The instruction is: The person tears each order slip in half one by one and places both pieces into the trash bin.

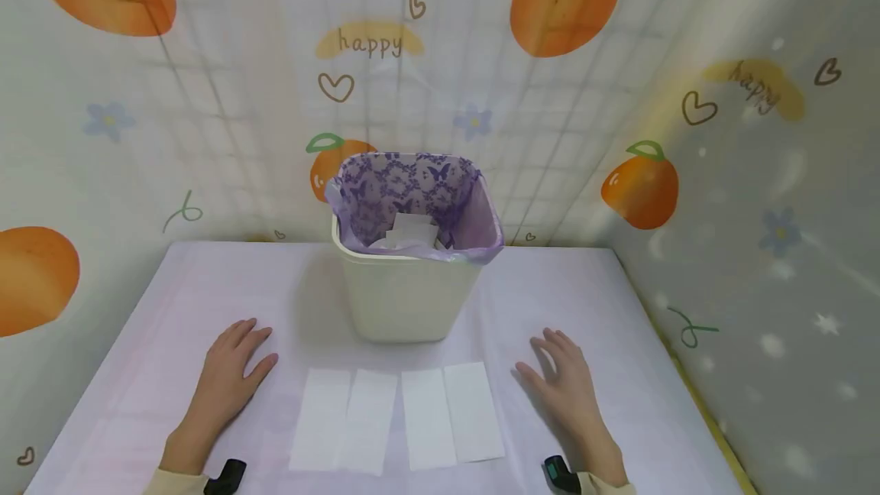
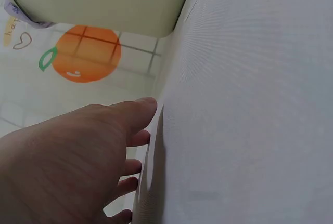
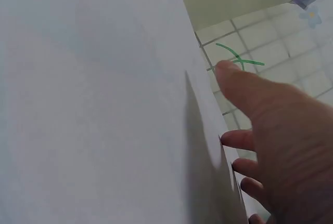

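Four white paper strips lie flat on the counter, in two pairs with a gap between, just in front of the bin. The spread appears meant to keep each strip separately reachable. The left hand and right hand lie well apart, one on either side of the strips, fingers loose, neither holding anything. The bin stands upright, centred beyond the strips, presumably for equal access from both sides. Its purple liner is folded over the rim, likely to stop slipping; white paper pieces lie inside.
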Demonstrator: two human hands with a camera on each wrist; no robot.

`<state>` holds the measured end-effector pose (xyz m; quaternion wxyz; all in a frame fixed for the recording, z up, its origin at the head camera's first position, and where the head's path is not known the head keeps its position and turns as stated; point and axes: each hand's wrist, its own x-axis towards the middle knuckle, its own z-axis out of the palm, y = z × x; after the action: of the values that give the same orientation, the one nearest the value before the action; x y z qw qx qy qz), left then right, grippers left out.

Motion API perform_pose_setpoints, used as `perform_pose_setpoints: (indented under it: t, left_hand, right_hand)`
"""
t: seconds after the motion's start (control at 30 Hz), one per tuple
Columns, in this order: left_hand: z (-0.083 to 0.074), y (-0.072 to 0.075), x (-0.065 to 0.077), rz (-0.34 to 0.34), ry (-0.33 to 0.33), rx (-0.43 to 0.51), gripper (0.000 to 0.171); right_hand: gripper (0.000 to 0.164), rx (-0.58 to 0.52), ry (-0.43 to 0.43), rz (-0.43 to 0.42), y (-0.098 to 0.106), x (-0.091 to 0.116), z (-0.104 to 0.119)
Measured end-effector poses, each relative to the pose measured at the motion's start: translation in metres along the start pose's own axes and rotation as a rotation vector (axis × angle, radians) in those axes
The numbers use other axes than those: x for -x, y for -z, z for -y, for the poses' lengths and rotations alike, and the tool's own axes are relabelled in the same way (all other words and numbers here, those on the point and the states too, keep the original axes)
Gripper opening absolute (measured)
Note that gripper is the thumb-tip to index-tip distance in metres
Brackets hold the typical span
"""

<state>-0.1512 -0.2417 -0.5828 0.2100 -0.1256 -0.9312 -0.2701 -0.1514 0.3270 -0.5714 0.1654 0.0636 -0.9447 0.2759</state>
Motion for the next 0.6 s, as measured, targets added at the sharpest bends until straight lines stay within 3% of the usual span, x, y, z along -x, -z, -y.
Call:
perform_pose_setpoints:
  t: [0.23,0.37,0.6]
  left_hand:
    - [0.002,0.001,-0.005,-0.012,0.003,0.000,0.046]
    - [0.001,-0.006,-0.001,-0.035,0.003,0.010,0.047]
    - [-0.015,-0.016,0.002,-0.034,-0.020,0.037,0.047]
  right_hand:
    - [0.057,-0.064,0.017,0.006,-0.010,0.002,0.023]
    - [0.055,-0.076,0.042,0.015,-0.016,0.004,0.033]
    - [0.056,-0.090,0.062,0.037,-0.021,0.011,0.045]
